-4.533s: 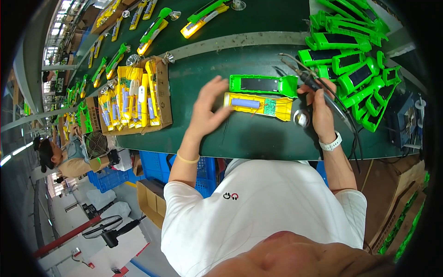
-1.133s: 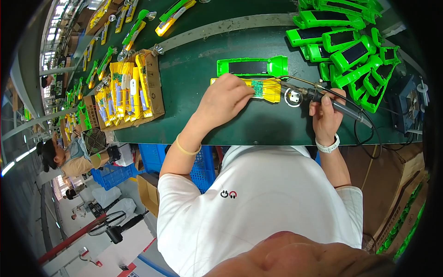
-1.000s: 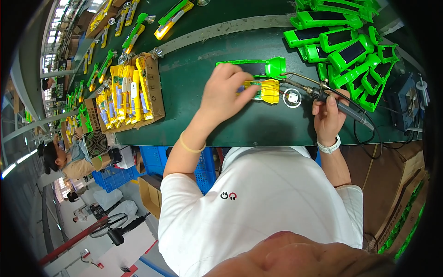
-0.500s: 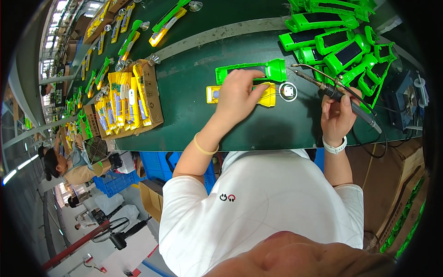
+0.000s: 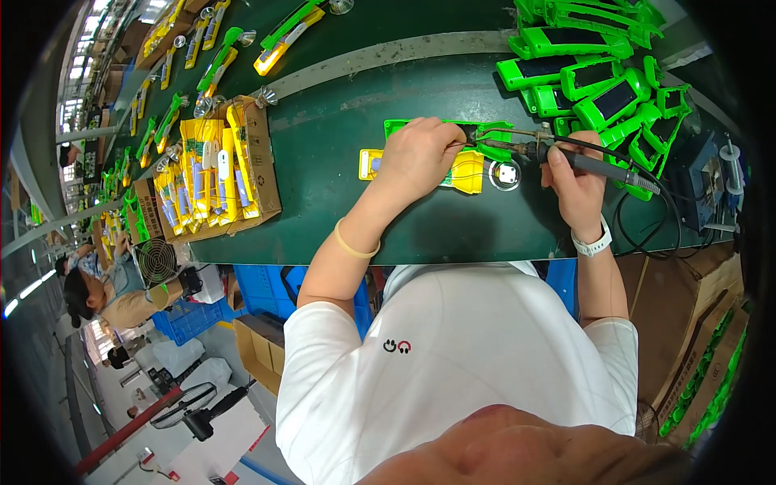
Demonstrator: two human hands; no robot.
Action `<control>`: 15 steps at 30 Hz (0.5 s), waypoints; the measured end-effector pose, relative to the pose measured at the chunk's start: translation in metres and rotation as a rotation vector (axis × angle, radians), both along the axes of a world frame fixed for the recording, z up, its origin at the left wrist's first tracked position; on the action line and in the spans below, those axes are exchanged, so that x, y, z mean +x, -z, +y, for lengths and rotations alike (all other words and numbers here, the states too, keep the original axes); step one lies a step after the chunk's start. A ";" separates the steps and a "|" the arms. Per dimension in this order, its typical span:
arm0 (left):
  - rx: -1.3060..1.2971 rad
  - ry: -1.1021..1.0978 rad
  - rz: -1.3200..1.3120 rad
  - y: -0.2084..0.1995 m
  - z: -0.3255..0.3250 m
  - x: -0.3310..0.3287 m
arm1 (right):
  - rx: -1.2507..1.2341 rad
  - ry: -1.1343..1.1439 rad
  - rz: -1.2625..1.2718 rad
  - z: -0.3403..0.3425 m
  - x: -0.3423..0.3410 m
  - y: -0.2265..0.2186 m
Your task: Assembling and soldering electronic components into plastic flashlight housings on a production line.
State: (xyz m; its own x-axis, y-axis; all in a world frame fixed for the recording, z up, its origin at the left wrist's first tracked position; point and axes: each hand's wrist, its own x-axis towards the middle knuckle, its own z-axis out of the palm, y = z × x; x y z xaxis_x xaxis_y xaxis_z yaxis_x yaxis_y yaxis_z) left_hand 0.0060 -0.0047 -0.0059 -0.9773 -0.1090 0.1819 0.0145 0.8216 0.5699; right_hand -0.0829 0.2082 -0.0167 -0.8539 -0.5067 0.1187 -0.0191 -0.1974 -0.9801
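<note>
My right hand [image 5: 575, 184] grips a soldering iron [image 5: 605, 166] with a thin metal tube running along its top. The iron points left, its tip close to the fingertips of my left hand [image 5: 416, 158]. Those left fingers are pinched over a green plastic housing [image 5: 394, 127]; whatever they hold is too small to make out. Just nearer to me lies a yellow housing half [image 5: 464, 175], partly covered by my left hand. A round lamp piece with a white centre [image 5: 506, 175] sits at the yellow half's right end.
At left, a cardboard box [image 5: 263, 162] holds several yellow housings. Green housings with dark panels [image 5: 612, 101] are piled at the far right. A blue soldering station [image 5: 691, 174] stands beyond the iron's cable. Finished-looking green and yellow lights [image 5: 291, 36] lie across the back.
My right hand has moved left and turned the iron, bringing its tip to the green housing beside my left fingers. The left hand stays pinched near the same spot.
</note>
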 end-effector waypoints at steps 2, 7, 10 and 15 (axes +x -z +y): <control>-0.037 0.010 -0.022 -0.002 0.000 -0.002 | 0.053 -0.025 0.025 -0.002 -0.003 -0.002; -0.138 0.022 -0.059 -0.003 0.001 -0.006 | 0.138 -0.078 0.046 -0.007 -0.008 -0.006; -0.161 -0.004 -0.072 -0.002 0.003 -0.007 | 0.213 -0.122 0.071 -0.007 -0.010 -0.006; -0.180 -0.022 -0.057 0.000 0.004 -0.009 | 0.246 -0.128 0.067 -0.012 -0.010 -0.010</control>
State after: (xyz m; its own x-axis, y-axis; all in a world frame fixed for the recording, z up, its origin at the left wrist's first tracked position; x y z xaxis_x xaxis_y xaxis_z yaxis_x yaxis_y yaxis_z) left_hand -0.0027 -0.0002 -0.0058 -0.9844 -0.1008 0.1443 -0.0325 0.9099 0.4135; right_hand -0.0927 0.1963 -0.0069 -0.7757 -0.6303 0.0328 -0.0757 0.0413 -0.9963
